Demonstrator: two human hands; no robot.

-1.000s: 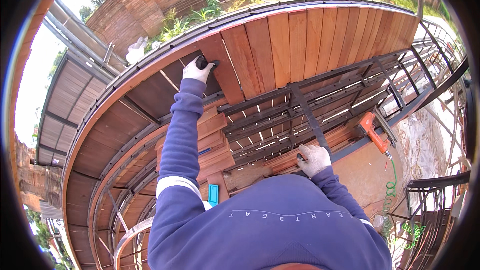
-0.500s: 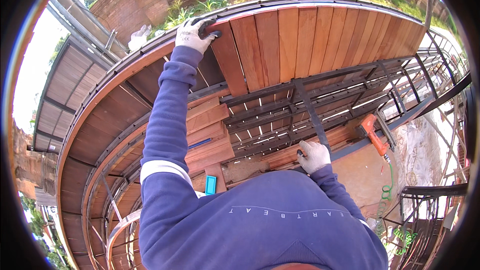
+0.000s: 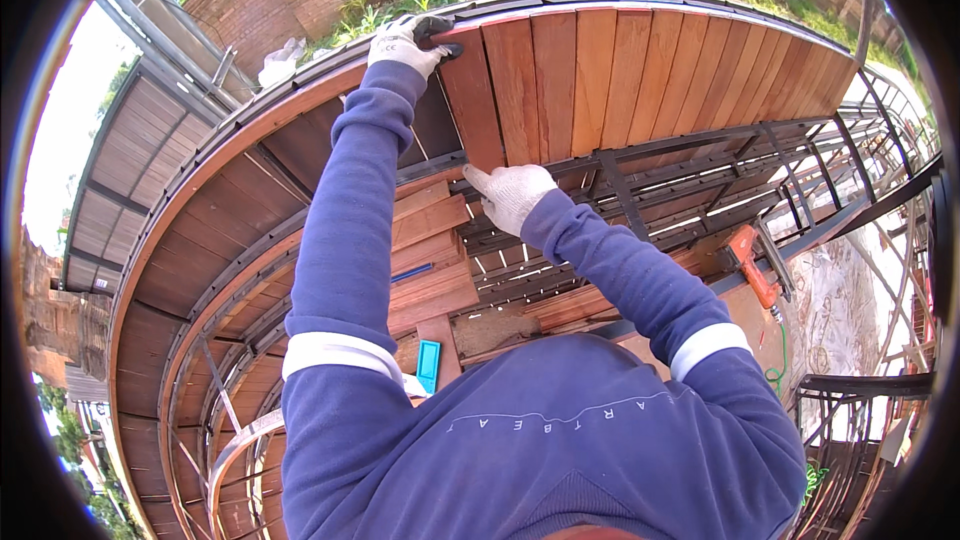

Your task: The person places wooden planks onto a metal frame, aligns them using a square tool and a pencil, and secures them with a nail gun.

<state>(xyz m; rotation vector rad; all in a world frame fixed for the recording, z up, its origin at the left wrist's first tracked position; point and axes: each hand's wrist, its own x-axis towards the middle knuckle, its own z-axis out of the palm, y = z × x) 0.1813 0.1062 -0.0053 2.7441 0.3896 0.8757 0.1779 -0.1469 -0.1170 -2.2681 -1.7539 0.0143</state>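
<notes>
Both my hands wear white work gloves with dark fingers. At the far edge of the curved bench, my left hand (image 3: 408, 46) closes over the top end of a dark reddish wooden plank (image 3: 468, 100). This plank lies across the black metal frame (image 3: 622, 190), at the left end of a row of fitted planks (image 3: 640, 70). My right hand (image 3: 512, 196) is by the plank's near end, its index finger stretched out to that end and its thumb apart below. Its other fingers are partly hidden.
Loose short boards (image 3: 430, 280) lie stacked below, with a blue pencil-like stick (image 3: 412, 272) on them. Close by is a turquoise rectangular object (image 3: 428, 365). An orange power tool (image 3: 750, 265) with a green coiled hose rests on the right. Lower curved tiers (image 3: 190, 360) bend away left.
My right hand has come up and left from the lower frame to the plank's near end. My left hand stays at its top end. The view has shifted slightly.
</notes>
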